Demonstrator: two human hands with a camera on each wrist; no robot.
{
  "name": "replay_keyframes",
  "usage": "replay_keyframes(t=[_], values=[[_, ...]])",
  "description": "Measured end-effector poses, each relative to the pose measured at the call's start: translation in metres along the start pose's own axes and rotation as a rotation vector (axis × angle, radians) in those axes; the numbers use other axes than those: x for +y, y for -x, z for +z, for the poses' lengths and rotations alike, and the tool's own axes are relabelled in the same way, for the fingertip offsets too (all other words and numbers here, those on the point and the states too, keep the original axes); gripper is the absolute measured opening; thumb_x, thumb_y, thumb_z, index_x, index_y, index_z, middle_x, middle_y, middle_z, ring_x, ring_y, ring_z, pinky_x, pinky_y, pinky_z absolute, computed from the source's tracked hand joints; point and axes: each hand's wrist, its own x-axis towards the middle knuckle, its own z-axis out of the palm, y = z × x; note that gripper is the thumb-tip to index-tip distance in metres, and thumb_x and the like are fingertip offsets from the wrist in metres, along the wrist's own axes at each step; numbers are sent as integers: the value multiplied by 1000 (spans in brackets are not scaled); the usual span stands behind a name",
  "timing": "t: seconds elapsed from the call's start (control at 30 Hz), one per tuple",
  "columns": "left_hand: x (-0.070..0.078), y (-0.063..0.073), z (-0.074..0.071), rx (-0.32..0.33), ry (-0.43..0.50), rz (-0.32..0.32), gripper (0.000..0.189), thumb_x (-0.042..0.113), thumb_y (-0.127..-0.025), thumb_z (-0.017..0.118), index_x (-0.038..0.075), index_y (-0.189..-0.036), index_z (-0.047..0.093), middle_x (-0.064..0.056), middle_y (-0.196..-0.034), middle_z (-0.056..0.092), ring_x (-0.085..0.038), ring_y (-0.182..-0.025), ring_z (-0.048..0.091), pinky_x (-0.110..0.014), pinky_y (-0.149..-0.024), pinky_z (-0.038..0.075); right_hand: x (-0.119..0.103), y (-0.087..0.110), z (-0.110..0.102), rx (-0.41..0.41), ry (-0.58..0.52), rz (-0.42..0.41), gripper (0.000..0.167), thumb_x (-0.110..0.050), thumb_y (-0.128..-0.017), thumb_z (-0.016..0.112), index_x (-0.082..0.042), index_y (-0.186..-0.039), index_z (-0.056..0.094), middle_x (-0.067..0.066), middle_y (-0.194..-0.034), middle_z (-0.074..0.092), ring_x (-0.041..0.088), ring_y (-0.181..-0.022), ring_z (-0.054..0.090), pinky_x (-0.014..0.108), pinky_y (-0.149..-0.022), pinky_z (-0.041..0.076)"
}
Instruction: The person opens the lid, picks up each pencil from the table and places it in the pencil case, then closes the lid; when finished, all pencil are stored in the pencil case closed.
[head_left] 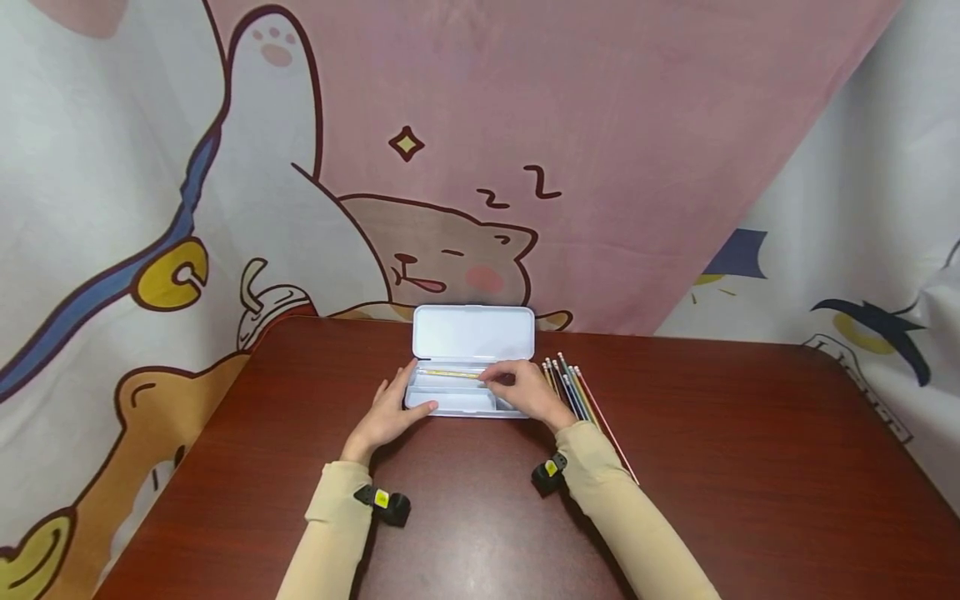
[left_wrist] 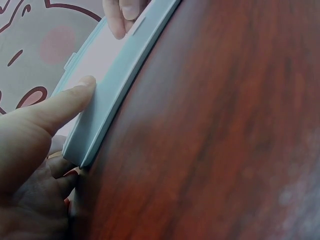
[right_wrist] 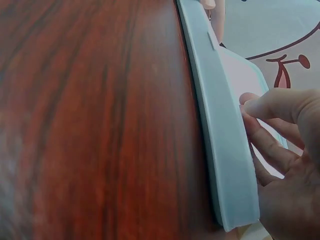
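Note:
A white pencil case lies on the table with its lid standing up at the back. My left hand holds the case's left end, thumb over the front rim and fingers round the left side, as the left wrist view shows. A yellow patterned pencil lies lengthwise over the rear compartment. My right hand pinches its right end between thumb and fingertips. In the right wrist view, the front wall of the case hides the pencil, and thumb and finger meet just above the rim.
A loose bunch of pencils lies right of the case, partly under the right wrist; a red pencil sticks out toward the front. Behind the table hangs a cartoon-printed cloth. The front compartment has a divider toward its right.

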Motion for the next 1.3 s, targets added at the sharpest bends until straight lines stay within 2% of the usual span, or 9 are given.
replay_keyframes(t=[0.13, 0.33, 0.53, 0.63, 0.77, 1.0, 1.17, 1.23, 1.3], values=[[1, -1, 0, -13, 3, -23, 84, 26, -90, 68, -5, -151, 20, -24, -154, 25, -40, -143, 15, -51, -114, 1, 1, 3, -2, 11, -32, -15, 13, 0, -85, 68, -1, -96, 75, 6, -95, 71, 19, -88, 63, 33, -80, 51], [0, -1, 0, -17, 9, -24, 85, 27, -90, 69, -4, -151, 19, -22, -155, 23, -39, -143, 14, -50, -115, -1, 3, 8, -9, 17, -65, -8, 13, 0, -87, 67, 0, -98, 74, 7, -96, 71, 20, -90, 63, 36, -82, 51], [0, -1, 0, -10, 15, -21, 85, 26, -89, 69, -4, -151, 19, -22, -155, 24, -40, -143, 14, -52, -114, -1, 4, 18, -19, 81, -54, -39, 12, 0, -87, 68, 1, -97, 74, 8, -94, 71, 18, -84, 63, 32, -75, 52], [-1, -1, 1, -7, 10, -20, 85, 27, -89, 69, -4, -151, 20, -23, -154, 24, -41, -142, 14, -52, -114, -1, 4, 24, -25, 105, -46, -37, 13, 0, -86, 68, 1, -98, 74, 7, -95, 71, 20, -85, 62, 34, -74, 51], [-2, 0, 1, -9, 5, -21, 85, 27, -89, 69, -5, -151, 19, -23, -154, 24, -42, -142, 14, -52, -114, 0, 4, 35, -34, 132, -49, 5, 14, 0, -86, 69, -1, -98, 74, 7, -97, 71, 22, -92, 62, 38, -78, 50], [-1, -1, 1, -17, 7, -27, 85, 27, -90, 69, -4, -151, 19, -23, -155, 23, -41, -143, 13, -52, -114, -1, 11, 54, -50, 167, -24, 99, 15, -2, -86, 70, -4, -100, 75, 6, -99, 71, 20, -93, 60, 35, -80, 46], [-2, -2, 2, -14, 8, -30, 86, 28, -89, 69, -4, -151, 19, -23, -154, 23, -41, -143, 13, -53, -114, -1, 13, 65, -60, 160, -64, 148, 16, -3, -87, 68, -2, -102, 74, 9, -99, 69, 17, -71, 57, 26, -60, 46], [-2, -2, 1, -13, 9, -30, 86, 28, -89, 69, -4, -151, 19, -24, -154, 23, -42, -143, 13, -53, -114, -1, 13, 70, -64, 167, -82, 146, 17, -3, -88, 68, -1, -103, 73, 10, -99, 69, 18, -69, 56, 24, -57, 46], [-1, -2, 1, -14, 13, -32, 86, 28, -89, 69, -4, -151, 19, -24, -154, 23, -41, -143, 12, -53, -114, -1, 14, 74, -68, 179, -85, 136, 17, -3, -87, 69, -1, -103, 73, 11, -99, 70, 20, -76, 59, 24, -62, 47]])
